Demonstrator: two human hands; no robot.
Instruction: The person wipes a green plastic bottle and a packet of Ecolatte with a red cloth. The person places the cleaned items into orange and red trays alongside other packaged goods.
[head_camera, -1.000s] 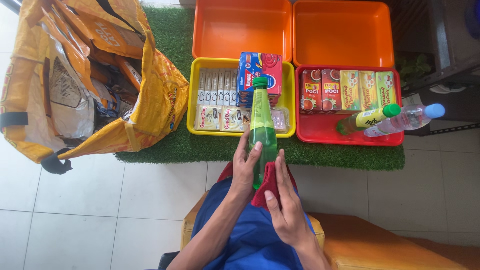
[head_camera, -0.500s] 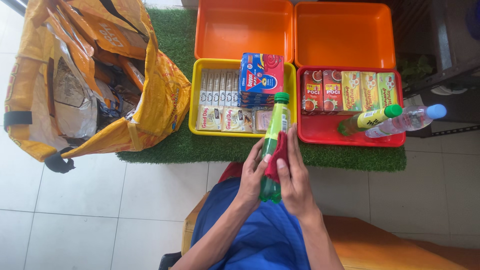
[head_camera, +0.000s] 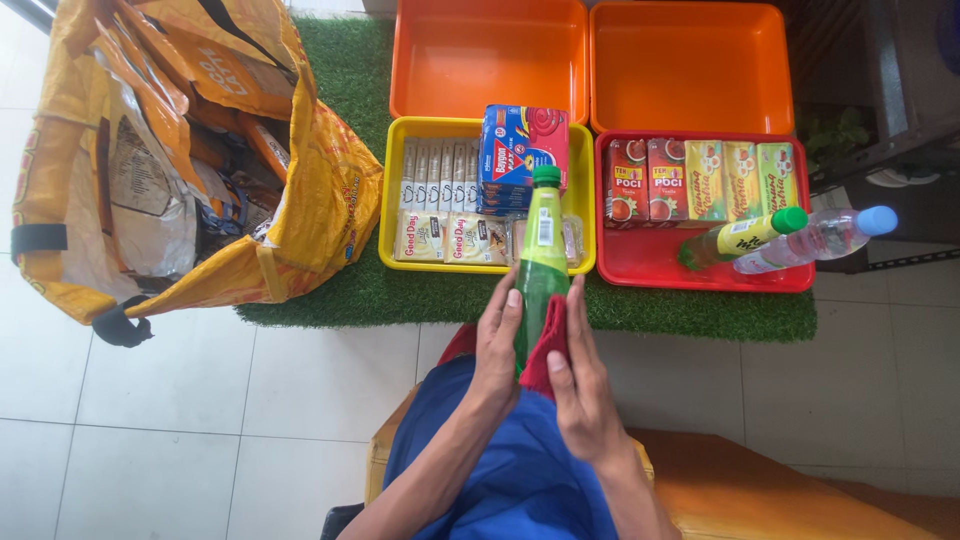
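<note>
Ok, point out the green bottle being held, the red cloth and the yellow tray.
green bottle (head_camera: 541, 262), head view, on its label below the neck.
red cloth (head_camera: 549, 340), head view, on the fold beside the bottle.
yellow tray (head_camera: 387, 190), head view, on its left rim.

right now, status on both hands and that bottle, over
Left hand grips green plastic bottle. Right hand presses red cloth on it. Bottle upright, nothing blocking.
</note>
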